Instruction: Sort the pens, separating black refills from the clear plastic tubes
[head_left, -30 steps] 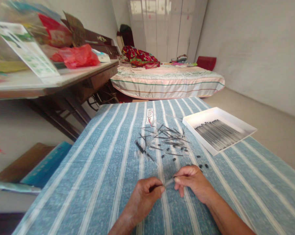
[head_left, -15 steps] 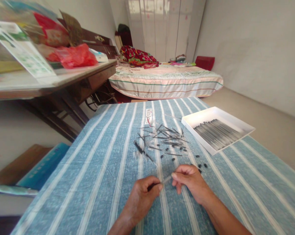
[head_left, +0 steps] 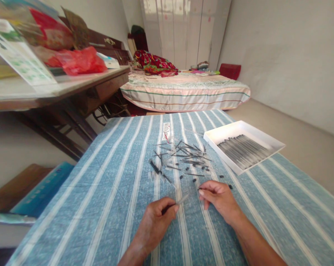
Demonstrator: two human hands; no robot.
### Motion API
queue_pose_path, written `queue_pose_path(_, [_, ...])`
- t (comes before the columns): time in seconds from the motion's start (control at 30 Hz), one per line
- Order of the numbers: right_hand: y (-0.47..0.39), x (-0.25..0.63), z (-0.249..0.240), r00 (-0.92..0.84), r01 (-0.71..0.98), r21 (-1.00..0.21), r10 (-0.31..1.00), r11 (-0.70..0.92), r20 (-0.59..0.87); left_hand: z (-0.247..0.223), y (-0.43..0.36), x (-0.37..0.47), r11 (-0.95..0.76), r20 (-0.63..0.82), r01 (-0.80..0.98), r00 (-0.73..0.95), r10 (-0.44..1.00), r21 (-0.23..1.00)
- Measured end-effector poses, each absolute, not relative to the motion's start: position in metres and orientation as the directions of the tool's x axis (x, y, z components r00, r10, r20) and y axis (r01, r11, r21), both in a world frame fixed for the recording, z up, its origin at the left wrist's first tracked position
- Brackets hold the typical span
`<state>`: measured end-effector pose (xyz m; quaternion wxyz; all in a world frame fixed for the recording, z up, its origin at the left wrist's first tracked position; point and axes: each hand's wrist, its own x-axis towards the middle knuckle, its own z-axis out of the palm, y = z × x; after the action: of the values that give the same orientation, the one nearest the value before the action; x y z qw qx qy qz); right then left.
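We have free bench [head_left: 100,184] left of left hand [head_left: 159,218]; scattered black rods [head_left: 194,162] block low reach ahead, white box [head_left: 230,131] stands in way ahead-right.

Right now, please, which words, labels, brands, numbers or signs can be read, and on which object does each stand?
"With love": on the blue-and-white striped tablecloth; second word somewhat blurred.
Flat blue box at lower left: pale marks, too blurred to read.
White-and-green panel at upper left: markings too blurred to read.
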<state>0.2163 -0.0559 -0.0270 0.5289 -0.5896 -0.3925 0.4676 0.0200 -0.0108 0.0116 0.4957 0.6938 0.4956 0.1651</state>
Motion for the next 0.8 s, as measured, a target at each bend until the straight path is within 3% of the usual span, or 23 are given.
queue_pose_path(0.17, [-0.052,0.228,-0.029,0.330,0.238,-0.961,0.942,-0.141,-0.057,0.011,-0.010,0.019,-0.020,-0.259,0.530,0.446,0.857,0.848])
queue_pose_path(0.3, [-0.050,0.242,-0.030,0.392,0.474,-0.865,0.919,-0.164,0.040,0.008,-0.008,0.018,-0.030,-0.266,0.538,0.463,0.845,0.843])
queue_pose_path(0.43, [-0.045,0.261,-0.025,0.404,0.701,-0.674,0.908,-0.231,0.110,0.009,-0.007,0.018,-0.034,-0.281,0.553,0.475,0.834,0.832])
queue_pose_path(0.63, [-0.023,0.277,-0.011,0.328,0.927,-0.198,0.944,-0.318,0.021,0.012,-0.006,0.018,-0.060,-0.276,0.568,0.486,0.830,0.821])
queue_pose_path(0.7, [-0.016,0.276,-0.009,0.306,0.942,-0.143,0.952,-0.303,-0.002,0.011,-0.006,0.018,-0.062,-0.279,0.570,0.491,0.825,0.819])
queue_pose_path(0.8, [-0.010,0.275,-0.010,0.291,0.946,-0.154,0.957,-0.287,0.007,0.008,-0.007,0.017,-0.081,-0.270,0.573,0.500,0.823,0.815])
